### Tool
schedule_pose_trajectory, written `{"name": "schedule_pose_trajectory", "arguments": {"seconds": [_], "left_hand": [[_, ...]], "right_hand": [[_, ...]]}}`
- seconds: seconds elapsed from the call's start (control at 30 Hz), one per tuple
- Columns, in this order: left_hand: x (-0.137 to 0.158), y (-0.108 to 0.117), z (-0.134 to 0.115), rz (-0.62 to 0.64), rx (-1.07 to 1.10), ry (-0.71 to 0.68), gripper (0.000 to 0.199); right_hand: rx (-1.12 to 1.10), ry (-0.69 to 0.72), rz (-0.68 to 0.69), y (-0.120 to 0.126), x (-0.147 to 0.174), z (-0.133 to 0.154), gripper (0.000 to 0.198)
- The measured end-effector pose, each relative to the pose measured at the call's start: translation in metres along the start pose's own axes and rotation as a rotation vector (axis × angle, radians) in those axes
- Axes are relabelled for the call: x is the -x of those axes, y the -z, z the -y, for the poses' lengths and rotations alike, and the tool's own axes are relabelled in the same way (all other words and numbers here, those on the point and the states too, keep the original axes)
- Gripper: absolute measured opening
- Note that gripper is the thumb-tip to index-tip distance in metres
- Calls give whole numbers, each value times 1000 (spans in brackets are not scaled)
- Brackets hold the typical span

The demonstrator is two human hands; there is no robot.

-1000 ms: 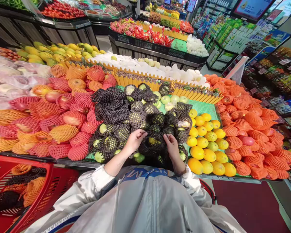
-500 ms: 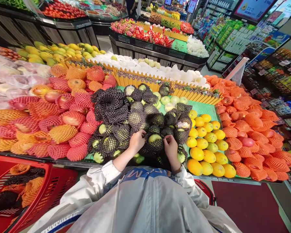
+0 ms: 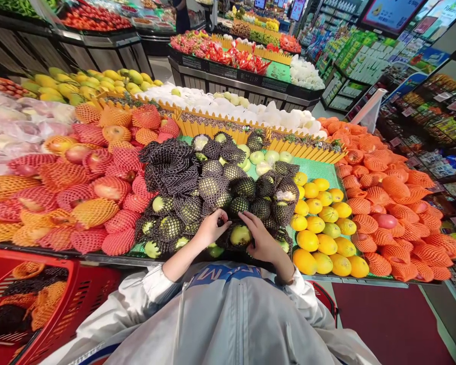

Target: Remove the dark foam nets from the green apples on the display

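Note:
A pale green round fruit [image 3: 240, 235] sits in a black foam net at the front of the pile, between my two hands. My left hand [image 3: 212, 229] is at its left, fingers curled together with a bit of black foam net [image 3: 221, 221] between them. On the other side my right hand [image 3: 265, 238] has its fingers apart, reaching over the fruit's right edge; whether it touches cannot be made out. Around both hands lie more green fruits in black nets [image 3: 211, 185]. A heap of black foam nets [image 3: 171, 170] lies behind on the left.
Yellow fruits [image 3: 327, 246] stand in rows at right, with orange-netted fruits [image 3: 399, 203] beyond. Red fruits in pink and orange nets [image 3: 110, 187] fill the left. A yellow picket divider [image 3: 220, 126] runs behind. A red basket [image 3: 70, 289] holding loose nets is at lower left.
My right hand has opened from a pinch and moved slightly left over the fruit. My left hand stays close by, slightly lower. More of the fruit's green skin shows now.

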State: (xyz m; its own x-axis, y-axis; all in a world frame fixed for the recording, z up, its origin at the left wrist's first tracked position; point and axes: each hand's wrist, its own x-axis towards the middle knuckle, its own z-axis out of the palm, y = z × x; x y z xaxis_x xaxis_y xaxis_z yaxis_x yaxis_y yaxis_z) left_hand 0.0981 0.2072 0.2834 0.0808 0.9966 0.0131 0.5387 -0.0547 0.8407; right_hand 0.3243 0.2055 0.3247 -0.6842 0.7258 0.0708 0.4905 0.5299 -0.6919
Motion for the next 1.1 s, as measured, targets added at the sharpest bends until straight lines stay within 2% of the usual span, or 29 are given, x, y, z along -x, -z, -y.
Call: {"name": "schedule_pose_trajectory", "arguments": {"seconds": [0.07,0.1,0.23,0.4,0.47,0.6,0.67,0.77,0.87,0.97,1.1], "left_hand": [[1,-2,-4,-1,-45,-11,3],[1,-3,-5,-5,-76,-14,6],[3,-9,-9,-29,-175,-15,19],[5,-13,-11,-38,-213,-8,28],[6,-13,-12,-33,-232,-9,26],[10,-9,-22,-63,-183,-46,11],[14,-5,-30,-110,-69,-67,5],[22,3,-42,-162,124,-30,22],[27,9,-52,-111,343,56,32],[29,12,-58,39,513,81,34],[32,12,-64,86,470,1,33]], "right_hand": [[25,-2,62,-5,-1,4,101],[47,-15,60,-9,-2,5,98],[150,-24,-36,-24,1,6,96],[227,11,-52,-30,6,5,98],[246,-3,-43,-30,5,2,96],[233,-38,-69,-30,4,-1,98],[152,-43,-164,-29,5,0,100],[-75,-49,-379,-28,7,5,98],[-390,-163,-553,-31,7,6,85],[-719,-348,-560,-36,7,0,79],[-944,-430,-518,-43,9,-5,74]]}}
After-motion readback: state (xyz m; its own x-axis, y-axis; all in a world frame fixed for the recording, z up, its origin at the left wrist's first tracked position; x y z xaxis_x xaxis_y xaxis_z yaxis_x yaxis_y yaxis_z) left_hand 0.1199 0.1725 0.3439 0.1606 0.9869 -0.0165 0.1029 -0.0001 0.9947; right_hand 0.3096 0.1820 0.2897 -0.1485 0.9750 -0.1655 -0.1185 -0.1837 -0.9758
